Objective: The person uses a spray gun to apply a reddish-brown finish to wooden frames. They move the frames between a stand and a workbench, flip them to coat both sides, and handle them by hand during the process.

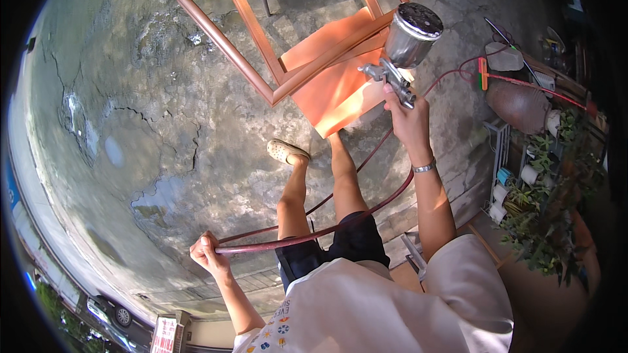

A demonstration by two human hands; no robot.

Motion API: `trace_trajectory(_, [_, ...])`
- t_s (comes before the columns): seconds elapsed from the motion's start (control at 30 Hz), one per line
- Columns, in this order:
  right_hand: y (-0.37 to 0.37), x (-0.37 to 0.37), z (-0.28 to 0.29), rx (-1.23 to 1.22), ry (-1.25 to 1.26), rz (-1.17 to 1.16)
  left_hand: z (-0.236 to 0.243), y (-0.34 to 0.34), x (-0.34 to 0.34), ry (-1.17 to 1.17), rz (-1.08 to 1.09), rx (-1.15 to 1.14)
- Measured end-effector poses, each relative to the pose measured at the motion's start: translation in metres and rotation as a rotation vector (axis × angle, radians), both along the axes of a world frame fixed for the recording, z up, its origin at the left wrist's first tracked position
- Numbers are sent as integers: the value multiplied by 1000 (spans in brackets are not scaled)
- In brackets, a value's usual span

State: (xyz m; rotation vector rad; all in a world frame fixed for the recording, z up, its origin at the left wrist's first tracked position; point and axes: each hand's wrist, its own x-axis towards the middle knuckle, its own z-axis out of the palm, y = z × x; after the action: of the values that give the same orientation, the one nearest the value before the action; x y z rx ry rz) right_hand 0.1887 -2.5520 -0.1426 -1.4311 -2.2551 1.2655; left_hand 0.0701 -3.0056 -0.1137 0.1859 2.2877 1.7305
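One left hand (208, 253) grips one dark red air hose (314, 234) low over open cracked concrete (131, 124); one right hand (407, 116) clasps one metal spray gun (400, 49) beside one reddish-brown wooden frame (261, 46), potted plants (543, 222) crowding the right edge.

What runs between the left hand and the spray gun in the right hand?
In the head view, a dark red hose runs from the left hand past the legs toward the spray gun.

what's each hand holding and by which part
Right hand holds the spray gun by its handle; left hand holds the red hose at its looped middle.
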Motion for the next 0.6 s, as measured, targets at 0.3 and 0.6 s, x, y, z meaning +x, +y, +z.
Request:
trace_trajectory(0.3, [238,34,-28,218,-11,-568,19,141,-1,24,-245,-116])
trace_trajectory(0.6, [319,-47,9,277,414,-646,37,177,-43,38,-135,13])
